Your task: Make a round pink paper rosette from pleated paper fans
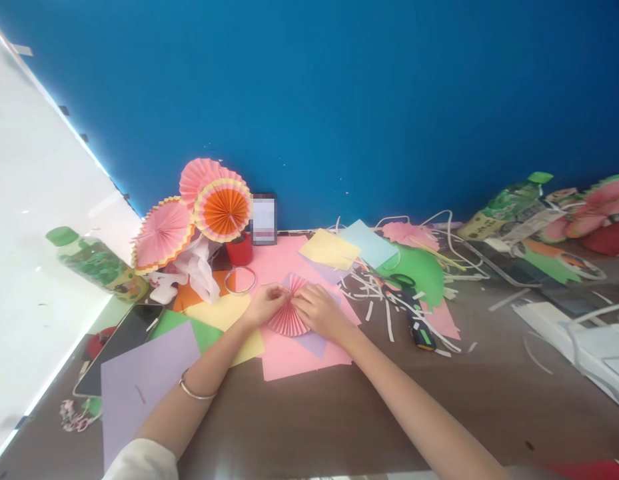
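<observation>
The brown table (299, 427) fills the foreground, where a pale sleeve (144, 461) and a metal bangle (196, 395) show on the left arm. A lilac paper sheet (139, 380) lies beneath that arm, with a smartphone (116, 350) just beside it. Farther in, a pink pleated paper rosette (288, 323) sits between the hands, above a pink sheet (284, 369) and a smaller lilac one. The left hand (266, 305) has its grip clamped on the rosette near its middle, fingertips together; the right hand (322, 311) rests bent fingers on its right half, but its thumb is hidden, so I cannot tell whether that grip is closed. To the right lie a dark utility knife (422, 330) and scattered white paper strips (369, 287), near a green sheet (419, 270). Beyond the left hand are a round ring (240, 291) and a red cup (239, 252), with finished rosettes (222, 210) in pink and orange above. A green-capped bottle (96, 263) leans at far left. Behind everything rises a blue panel (339, 100).
</observation>
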### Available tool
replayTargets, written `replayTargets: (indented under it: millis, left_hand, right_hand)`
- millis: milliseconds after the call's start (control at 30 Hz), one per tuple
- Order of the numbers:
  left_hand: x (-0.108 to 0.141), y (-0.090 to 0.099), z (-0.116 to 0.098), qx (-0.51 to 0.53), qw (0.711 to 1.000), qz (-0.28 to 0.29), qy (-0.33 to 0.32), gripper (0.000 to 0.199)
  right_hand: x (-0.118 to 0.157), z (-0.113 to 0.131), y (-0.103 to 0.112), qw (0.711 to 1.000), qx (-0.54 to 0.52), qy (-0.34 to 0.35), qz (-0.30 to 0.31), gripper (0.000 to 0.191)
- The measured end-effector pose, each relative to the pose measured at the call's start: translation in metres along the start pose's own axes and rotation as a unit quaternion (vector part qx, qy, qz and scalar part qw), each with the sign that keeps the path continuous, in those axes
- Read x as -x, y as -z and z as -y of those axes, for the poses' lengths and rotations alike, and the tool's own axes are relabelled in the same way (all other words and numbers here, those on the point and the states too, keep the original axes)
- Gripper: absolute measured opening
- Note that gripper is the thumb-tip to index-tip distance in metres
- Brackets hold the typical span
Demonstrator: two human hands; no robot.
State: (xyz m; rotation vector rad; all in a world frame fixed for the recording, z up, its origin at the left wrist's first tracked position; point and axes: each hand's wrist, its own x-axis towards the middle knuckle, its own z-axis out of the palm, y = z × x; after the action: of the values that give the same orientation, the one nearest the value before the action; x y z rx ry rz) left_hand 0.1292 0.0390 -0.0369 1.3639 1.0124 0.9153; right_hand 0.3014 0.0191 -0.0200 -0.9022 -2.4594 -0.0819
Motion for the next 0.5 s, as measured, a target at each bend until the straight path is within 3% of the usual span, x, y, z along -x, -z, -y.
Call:
replayTargets:
  millis: [133, 300, 400, 500]
  left_hand:
    - [0.0, 0.0, 0.002, -0.019, 0.999, -0.027, -0.024, 0.014]
    - [-0.001, 0.0, 0.003, -0.046, 0.997, -0.019, -0.057, 0.012]
    - [0.0, 0.0, 0.003, -0.071, 0.995, -0.02, -0.072, 0.011]
    - [0.0, 0.0, 0.004, -0.091, 0.992, -0.016, -0.088, 0.012]
  right_hand:
    - [-0.001, 0.001, 0.002, 0.998, -0.054, -0.016, -0.004, 0.02]
    - [-0.004, -0.005, -0.004, 0.969, -0.186, -0.145, -0.071, 0.023]
    - [-0.007, -0.01, -0.01, 0.958, -0.209, -0.188, -0.06, 0.02]
    - [-0.009, -0.013, -0.015, 0.959, -0.211, -0.185, -0.039, 0.019]
